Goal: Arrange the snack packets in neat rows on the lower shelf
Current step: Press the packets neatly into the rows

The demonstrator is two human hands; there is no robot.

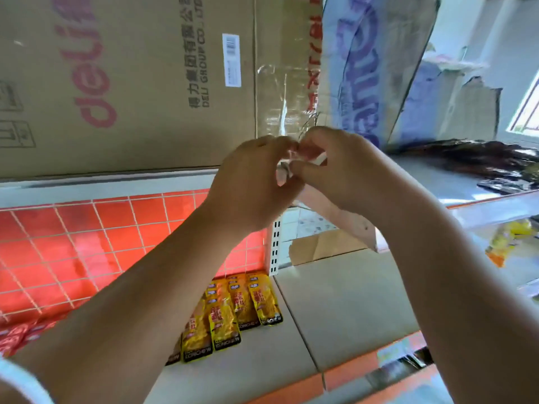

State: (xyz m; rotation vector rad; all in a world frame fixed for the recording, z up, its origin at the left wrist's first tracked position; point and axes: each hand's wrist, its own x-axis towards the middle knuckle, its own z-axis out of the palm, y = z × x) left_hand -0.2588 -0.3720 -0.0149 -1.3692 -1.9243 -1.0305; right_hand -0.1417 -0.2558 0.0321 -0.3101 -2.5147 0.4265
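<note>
Snack packets point(233, 310) in yellow wrappers lie flat on the lower shelf point(344, 310), at 6 o'clock below the hands and up against the back panel.

The left hand point(250, 182) and the right hand point(344, 167) are raised at mid-frame, knuckles up. Their fingertips meet, and both pinch a small pale thing point(284, 170) too blurred to name.

The shelf is a pale board with an orange front strip. At 9 o'clock a red tiled back panel point(73, 243) stands behind it. A white perforated upright point(274, 246) stands just under the hands.

At 12 o'clock a brown cardboard box point(131, 83) with red lettering sits on the upper shelf point(102, 185). A torn, blue-printed box point(364, 68) sits beside it at 1 o'clock. Dark packets point(481, 161) lie at 3 o'clock, with a window point(528, 112) beyond them. A loose cardboard flap point(320, 246) leans at the back of the lower shelf. Red packets point(17, 336) show at 8 o'clock.

The left forearm crosses in front of the leftmost yellow packets and hides part of them.

The packets overlap in a stepped line running from 1 o'clock down to 7 o'clock. Each one's long axis runs roughly 12 to 6, tilted slightly toward 11 and 5. The black lettered ends point to 6 o'clock, and the top ends point toward the back panel.
</note>
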